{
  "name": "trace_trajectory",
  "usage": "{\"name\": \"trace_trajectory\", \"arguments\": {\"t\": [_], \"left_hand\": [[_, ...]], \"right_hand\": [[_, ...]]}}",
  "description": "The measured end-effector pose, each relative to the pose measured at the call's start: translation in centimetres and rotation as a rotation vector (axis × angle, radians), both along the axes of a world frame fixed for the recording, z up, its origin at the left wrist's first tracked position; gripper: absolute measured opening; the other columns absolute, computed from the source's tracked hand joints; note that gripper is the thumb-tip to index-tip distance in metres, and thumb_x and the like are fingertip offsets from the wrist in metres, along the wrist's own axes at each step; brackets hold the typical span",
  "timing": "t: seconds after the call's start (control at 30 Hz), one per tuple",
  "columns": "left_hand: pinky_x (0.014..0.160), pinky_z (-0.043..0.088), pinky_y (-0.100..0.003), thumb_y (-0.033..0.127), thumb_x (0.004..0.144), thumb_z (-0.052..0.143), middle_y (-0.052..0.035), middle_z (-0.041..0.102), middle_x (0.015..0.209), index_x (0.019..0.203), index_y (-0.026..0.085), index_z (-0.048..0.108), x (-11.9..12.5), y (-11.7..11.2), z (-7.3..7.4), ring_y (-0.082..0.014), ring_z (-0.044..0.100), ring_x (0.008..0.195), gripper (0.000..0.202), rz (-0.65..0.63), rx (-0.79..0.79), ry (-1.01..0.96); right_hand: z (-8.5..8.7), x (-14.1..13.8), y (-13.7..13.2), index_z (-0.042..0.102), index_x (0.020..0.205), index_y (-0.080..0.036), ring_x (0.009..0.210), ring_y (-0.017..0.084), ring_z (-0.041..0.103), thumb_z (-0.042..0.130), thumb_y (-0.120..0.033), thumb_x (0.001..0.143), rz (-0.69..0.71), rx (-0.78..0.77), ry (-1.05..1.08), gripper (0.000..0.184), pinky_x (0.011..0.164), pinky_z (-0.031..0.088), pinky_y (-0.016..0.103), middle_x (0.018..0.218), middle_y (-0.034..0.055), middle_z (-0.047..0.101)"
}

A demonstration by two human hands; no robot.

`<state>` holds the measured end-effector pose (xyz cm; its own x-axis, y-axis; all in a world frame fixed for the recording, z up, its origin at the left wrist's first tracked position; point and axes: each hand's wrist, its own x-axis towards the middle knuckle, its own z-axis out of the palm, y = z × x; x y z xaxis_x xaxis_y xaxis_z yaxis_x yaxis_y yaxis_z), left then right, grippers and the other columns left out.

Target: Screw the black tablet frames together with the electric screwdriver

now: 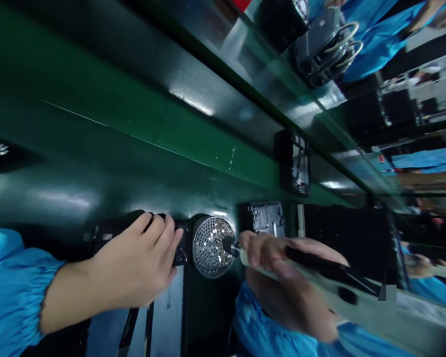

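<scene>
My left hand (144, 258) lies over the black upper end of an opened electronic device (176, 302) with blue-grey panels, its fingers bent and pressed on that end. My right hand (271, 255), blurred by motion, is closed around a pale electric screwdriver (244, 256). The screwdriver's dark tip is over a round metal screw dish (204, 248), which has a perforated surface and small shiny screws at one side. Whether the tip touches the screws, I cannot tell. A slim dark object (315, 263) lies along my right hand; its kind is unclear.
An opened device part (266, 216) lies behind the dish, near a black box-like part (299, 163). At right stands a large black panel (347, 238). A metal rail (208, 74) crosses the green bench (134, 163). Co-workers in blue sleeves (379, 39) are beyond.
</scene>
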<state>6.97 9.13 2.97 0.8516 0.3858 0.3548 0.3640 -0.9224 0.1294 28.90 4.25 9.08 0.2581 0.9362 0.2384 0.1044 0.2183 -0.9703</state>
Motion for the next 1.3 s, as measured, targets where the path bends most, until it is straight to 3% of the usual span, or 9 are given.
{"name": "trace_trajectory", "arguments": {"t": [0.13, 0.23, 0.5, 0.93, 1.07, 1.2, 1.3], "left_hand": [[0.080, 0.054, -0.050, 0.035, 0.099, 0.046, -0.0263, 0.072, 0.113, 0.122, -0.001, 0.070, 0.0, 0.1, 0.0, -0.0392, 0.069, 0.098, 0.048, -0.013, 0.009, 0.003], [0.078, 0.054, -0.049, 0.037, 0.098, 0.049, -0.0272, 0.072, 0.113, 0.120, -0.001, 0.071, 0.0, 0.1, 0.1, -0.0387, 0.069, 0.095, 0.049, -0.003, 0.000, 0.013], [0.074, 0.053, -0.046, 0.040, 0.093, 0.055, -0.0255, 0.072, 0.112, 0.109, 0.006, 0.077, 0.2, 0.0, 0.0, -0.0360, 0.068, 0.090, 0.043, 0.007, -0.008, -0.008], [0.075, 0.052, -0.048, 0.045, 0.091, 0.058, -0.0259, 0.072, 0.111, 0.108, 0.008, 0.078, 0.3, -0.2, -0.1, -0.0384, 0.067, 0.093, 0.045, -0.006, -0.020, 0.024], [0.078, 0.052, -0.049, 0.044, 0.091, 0.059, -0.0258, 0.072, 0.112, 0.115, 0.006, 0.076, 0.4, -0.4, -0.1, -0.0386, 0.068, 0.094, 0.048, 0.018, -0.011, 0.015], [0.079, 0.051, -0.049, 0.041, 0.091, 0.059, -0.0259, 0.072, 0.112, 0.117, 0.005, 0.075, 0.5, -0.6, -0.1, -0.0394, 0.068, 0.095, 0.046, 0.027, -0.024, 0.001], [0.079, 0.050, -0.050, 0.039, 0.092, 0.058, -0.0268, 0.071, 0.113, 0.117, 0.003, 0.074, 0.2, -0.4, -0.6, -0.0393, 0.067, 0.094, 0.046, 0.016, -0.042, -0.021]], "right_hand": [[3.4, -1.1, -0.9, 0.069, 0.105, -0.035, 0.061, 0.014, 0.056, 0.070, -0.017, 0.086, 0.037, -0.150, -0.070, 0.027, 0.074, 0.054, 0.039, 0.060, -0.0062, 0.053], [4.4, -2.6, -1.1, 0.067, 0.109, -0.035, 0.064, 0.015, 0.059, 0.065, -0.015, 0.090, 0.151, -0.221, -0.133, 0.028, 0.078, 0.054, 0.043, 0.063, -0.0048, 0.055], [1.9, -5.2, -0.5, 0.062, 0.121, -0.028, 0.065, 0.016, 0.057, 0.053, -0.006, 0.089, 0.250, -0.109, -0.152, 0.040, 0.068, 0.053, 0.041, 0.073, -0.0019, 0.056], [1.4, -5.4, -0.3, 0.063, 0.113, -0.029, 0.065, 0.016, 0.059, 0.054, -0.007, 0.090, 0.264, -0.146, -0.153, 0.033, 0.069, 0.054, 0.040, 0.070, -0.0027, 0.055], [1.5, -5.4, -0.4, 0.064, 0.107, -0.028, 0.065, 0.016, 0.060, 0.055, -0.008, 0.090, 0.270, -0.184, -0.140, 0.029, 0.078, 0.055, 0.044, 0.067, -0.0033, 0.054], [1.4, -5.5, -0.8, 0.064, 0.110, -0.028, 0.067, 0.015, 0.060, 0.054, -0.006, 0.089, 0.254, -0.178, -0.164, 0.032, 0.082, 0.055, 0.045, 0.069, -0.0035, 0.056], [1.1, -5.3, -1.2, 0.063, 0.115, -0.029, 0.066, 0.016, 0.060, 0.056, -0.007, 0.089, 0.197, -0.165, -0.202, 0.035, 0.077, 0.055, 0.044, 0.072, -0.0030, 0.060]]}}
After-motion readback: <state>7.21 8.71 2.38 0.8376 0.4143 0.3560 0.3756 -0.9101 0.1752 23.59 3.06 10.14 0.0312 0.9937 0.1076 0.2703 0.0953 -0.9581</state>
